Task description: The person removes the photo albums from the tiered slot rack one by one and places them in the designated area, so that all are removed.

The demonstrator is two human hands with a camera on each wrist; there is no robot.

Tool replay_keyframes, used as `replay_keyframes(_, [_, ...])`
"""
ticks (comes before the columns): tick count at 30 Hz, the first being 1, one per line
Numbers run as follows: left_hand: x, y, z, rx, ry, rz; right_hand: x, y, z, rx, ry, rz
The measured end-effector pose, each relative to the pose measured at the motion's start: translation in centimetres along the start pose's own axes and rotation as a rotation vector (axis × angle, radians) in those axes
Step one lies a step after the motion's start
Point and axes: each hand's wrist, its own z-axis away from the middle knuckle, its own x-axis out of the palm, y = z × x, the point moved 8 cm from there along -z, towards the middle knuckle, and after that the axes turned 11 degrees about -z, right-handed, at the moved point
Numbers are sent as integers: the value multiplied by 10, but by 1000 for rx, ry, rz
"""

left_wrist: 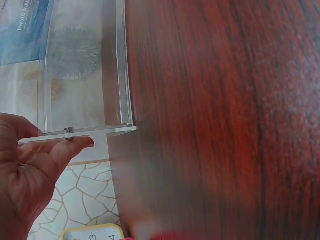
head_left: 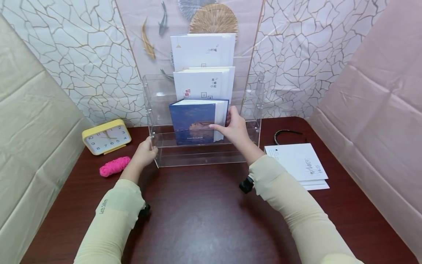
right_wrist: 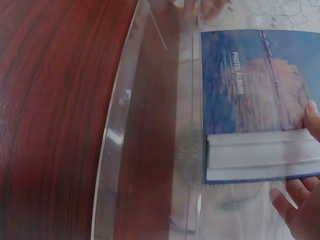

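A clear acrylic rack [head_left: 197,158] with stepped tiers stands on the table. My left hand [head_left: 143,153] grips its left side panel; in the left wrist view the thumb and fingers lie on opposite faces of the panel [left_wrist: 82,134]. With my right hand [head_left: 236,130] I hold a blue photo album [head_left: 191,116] by its right edge, thumb on the front and fingers partly hidden behind. The album stands upright in the lowest tier, its white spine strip [right_wrist: 250,155] toward the right hand. Behind it, two white albums stand in the higher tiers, a middle one [head_left: 194,82] and a top one [head_left: 191,51].
Left of the rack are a yellow clock [head_left: 107,136] and a bundle of pink yarn [head_left: 114,166]. To the right lie white albums [head_left: 298,161], partly behind my right sleeve, and a dark curved band [head_left: 278,135]. Fabric-covered walls [head_left: 372,95] border the dark wooden table [head_left: 197,212].
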Motion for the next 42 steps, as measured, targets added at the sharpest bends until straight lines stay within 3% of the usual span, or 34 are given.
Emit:
replay_keyframes(5, [-1,-3,0,-17,2,-14,2,1,0,-38,96,-72])
replay_keyframes(10, [1,-3,-1,-27,-8,-13,4,-6,-3,-75,128,-137])
replay_keyframes(20, [1,-3,-1,-40,-21,-14,25,-48,-15,-146,55,-44])
replay_keyframes(25, [0,-2,-2,-35,-23,-14,37,-54,-20,-66,-32,15])
replay_keyframes(28, [-1,-1,-2,-24,-17,-14,39,-53,-21,-24,-43,27])
replay_keyframes(42, [0,-3,-3,-25,-17,9,39,-49,-23,-59,-5,-178])
